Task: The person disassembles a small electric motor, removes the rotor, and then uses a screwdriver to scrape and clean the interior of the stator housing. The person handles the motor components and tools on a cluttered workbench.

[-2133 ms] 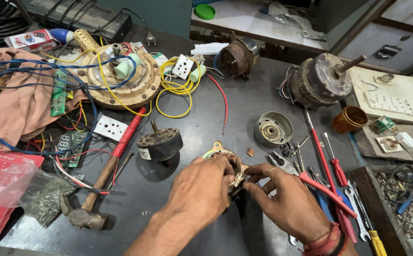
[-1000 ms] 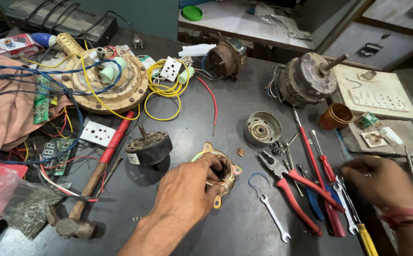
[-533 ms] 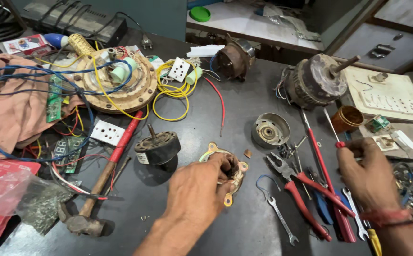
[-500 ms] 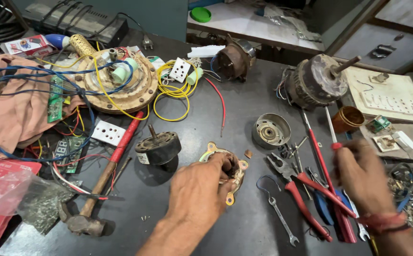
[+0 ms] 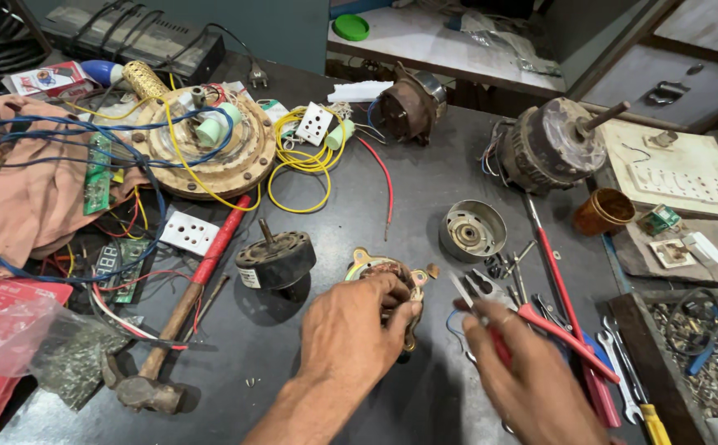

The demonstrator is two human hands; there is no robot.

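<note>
**Operator:** What am I holding down, and how will it handle?

**Guide:** Your left hand (image 5: 350, 330) rests on a small brass-coloured metal motor plate with copper windings (image 5: 383, 276), lying flat on the dark grey tabletop (image 5: 359, 206), just in front of the black round motor with an upright shaft (image 5: 275, 259). The fingers (image 5: 392, 298) curl over its near rim and pin it. Judge it as compact, rigid and moderately heavy for its size. The stamped frame is stiff; the fine winding wire is the fragile part. Take hold at the outer rim or the mounting ears, never across the coil.

**Operator:** And my right hand?

**Guide:** Your right hand (image 5: 532, 379) is closed around the red-handled steel pliers (image 5: 507, 317), whose tip points toward the plate. The handles look smooth-coated and may slip under oily fingers.

**Operator:** What lies around it?

**Guide:** To the right: a silver round bearing housing (image 5: 472, 231), loose small screws, red-handled screwdrivers (image 5: 561, 288) and flat steel spanners (image 5: 622, 379). To the left: a wooden-handled hammer with a red grip (image 5: 182, 317) and a white plastic socket plate (image 5: 188, 232). Farther back: a large rusty round fan hub wrapped in yellow and blue wire (image 5: 210, 152), a grimy grey cylindrical motor (image 5: 552, 148) and a pink cloth (image 5: 29, 198), soft and crumpled.
</note>
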